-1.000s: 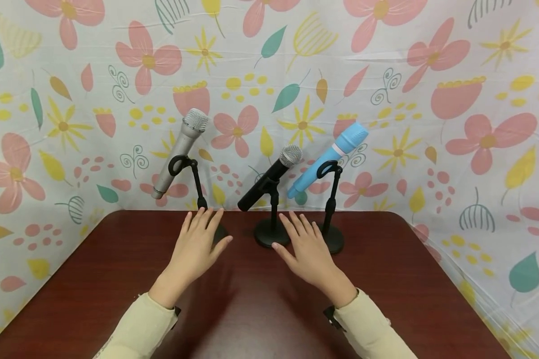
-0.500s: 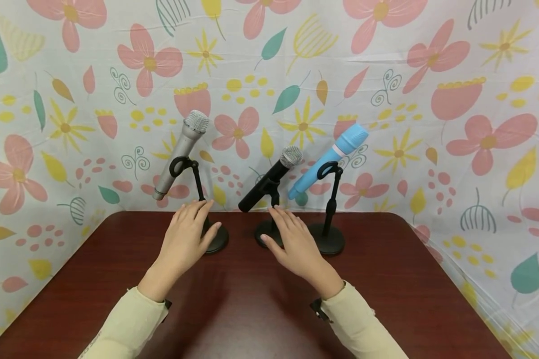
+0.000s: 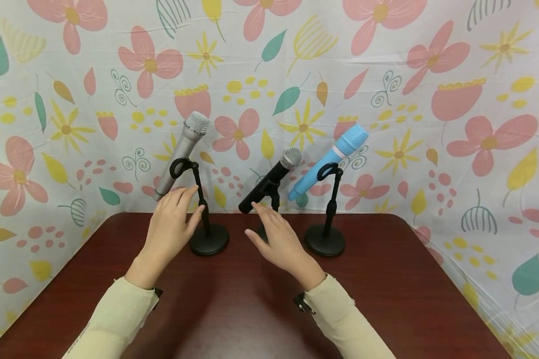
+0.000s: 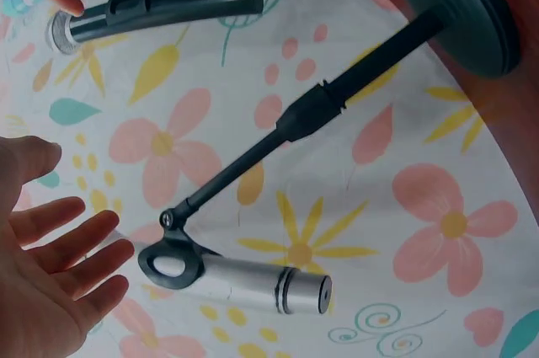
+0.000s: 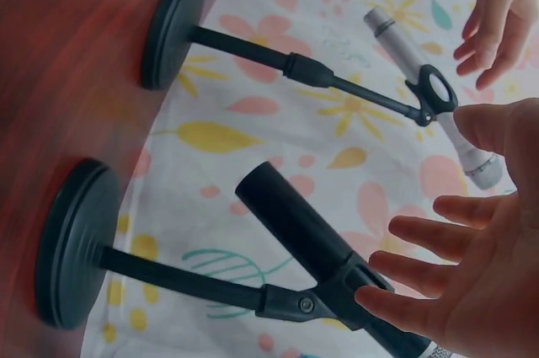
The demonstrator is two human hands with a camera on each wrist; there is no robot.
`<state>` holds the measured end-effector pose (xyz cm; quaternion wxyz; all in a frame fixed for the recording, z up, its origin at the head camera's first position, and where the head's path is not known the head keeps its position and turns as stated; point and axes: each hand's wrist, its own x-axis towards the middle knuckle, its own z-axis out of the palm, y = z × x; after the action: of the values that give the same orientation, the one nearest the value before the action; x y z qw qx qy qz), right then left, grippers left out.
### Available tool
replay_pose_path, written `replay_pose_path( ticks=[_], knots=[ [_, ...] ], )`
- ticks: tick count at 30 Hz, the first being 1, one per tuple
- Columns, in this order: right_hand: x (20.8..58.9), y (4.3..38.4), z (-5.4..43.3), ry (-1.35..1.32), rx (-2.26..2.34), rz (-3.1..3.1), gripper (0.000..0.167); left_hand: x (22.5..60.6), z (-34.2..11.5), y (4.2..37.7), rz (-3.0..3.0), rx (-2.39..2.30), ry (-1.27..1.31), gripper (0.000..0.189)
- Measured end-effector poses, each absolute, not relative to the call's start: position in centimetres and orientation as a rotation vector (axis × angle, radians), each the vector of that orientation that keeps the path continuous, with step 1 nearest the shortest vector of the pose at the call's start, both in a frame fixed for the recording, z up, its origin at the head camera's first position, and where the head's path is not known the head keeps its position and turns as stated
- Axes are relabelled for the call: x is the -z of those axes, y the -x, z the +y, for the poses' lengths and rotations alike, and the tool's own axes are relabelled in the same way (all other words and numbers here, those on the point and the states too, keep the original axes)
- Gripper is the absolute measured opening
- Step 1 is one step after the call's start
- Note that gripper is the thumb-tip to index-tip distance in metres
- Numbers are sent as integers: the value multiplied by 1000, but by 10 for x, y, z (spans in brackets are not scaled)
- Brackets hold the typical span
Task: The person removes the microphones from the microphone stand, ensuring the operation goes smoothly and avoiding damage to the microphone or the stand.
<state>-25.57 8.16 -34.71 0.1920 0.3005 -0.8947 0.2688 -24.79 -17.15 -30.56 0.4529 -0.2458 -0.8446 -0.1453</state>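
Observation:
Three microphones sit tilted in black desk stands. The silver microphone (image 3: 182,148) is on the left, the black microphone (image 3: 266,183) in the middle, the light blue microphone (image 3: 322,165) on the right. My left hand (image 3: 167,230) hovers in front of the silver one's stand, fingers extended and holding nothing; the left wrist view shows the hand (image 4: 63,269) beside the silver microphone (image 4: 244,280). My right hand (image 3: 282,245), also with nothing in it, reaches toward the black microphone with fingers spread. It hides most of that stand's base (image 3: 262,232) in the head view.
The round base (image 3: 209,241) of the left stand and the round base (image 3: 325,241) of the right stand rest near the back of a dark red-brown table (image 3: 233,299). Behind the table hangs a white cloth (image 3: 413,194) printed with flowers and leaves.
Both hands have drifted left. The left hand has uncovered its stand's base, and the right hand has moved off the blue microphone's base and across the middle one. The microphones stay put.

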Motion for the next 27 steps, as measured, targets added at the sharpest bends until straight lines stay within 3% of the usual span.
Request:
replay_pose_path(
  ticks=[27],
  knots=[
    [331,296,29,-913,-945,-2599,66,279,-198,276,-1994,572,436,36]
  ],
)
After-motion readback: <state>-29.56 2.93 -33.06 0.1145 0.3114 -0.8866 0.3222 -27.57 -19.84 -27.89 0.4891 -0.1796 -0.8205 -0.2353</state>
